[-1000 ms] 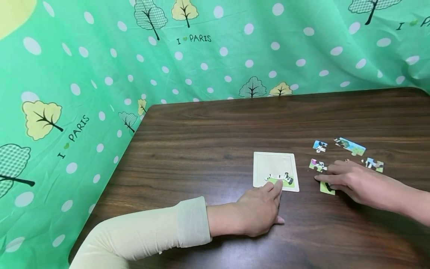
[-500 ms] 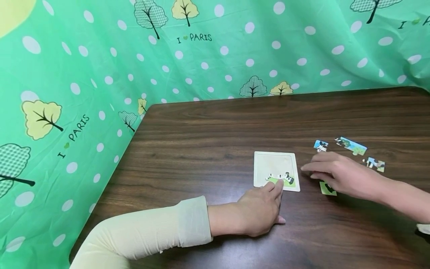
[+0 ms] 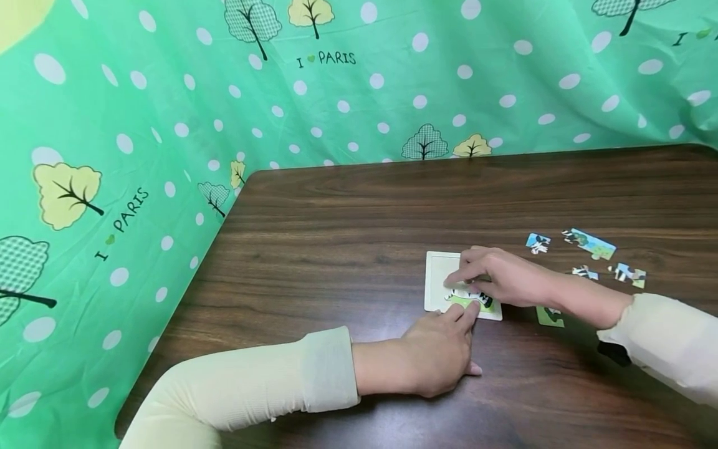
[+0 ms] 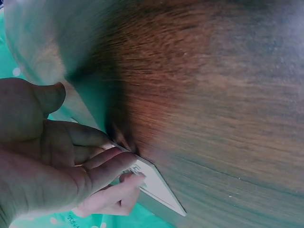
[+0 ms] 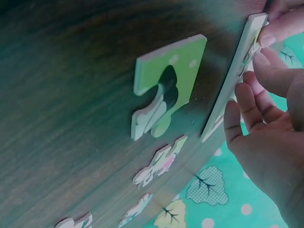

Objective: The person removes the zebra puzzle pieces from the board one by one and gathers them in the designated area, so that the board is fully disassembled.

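A pale square puzzle tray [image 3: 434, 280] lies on the table, with zebra-and-grass puzzle pieces [image 3: 461, 301] along its near edge. My left hand [image 3: 440, 357] touches those pieces and the near rim with extended fingers, thumb held apart on the table side. Over the tray's right half is my right hand [image 3: 499, 274], its fingertips down by the zebra picture from the far side. Whether a piece sits between its thumb and fingers is hidden. A green puzzle piece [image 5: 187, 85] with black and white parts lies beside the tray, and a pink-and-white piece [image 5: 161, 164] lies beyond it.
Loose pieces lie to the right: a small blue-and-white piece [image 3: 538, 243], a long blue-green piece [image 3: 590, 243], a white-and-blue piece [image 3: 628, 274], and one partly behind the right forearm [image 3: 585, 272]. A green dotted curtain [image 3: 336, 118] hangs behind the dark wooden table [image 3: 314, 243].
My right hand has moved left from the loose pieces onto the tray, uncovering most of the green piece. My left hand stays at the near rim.
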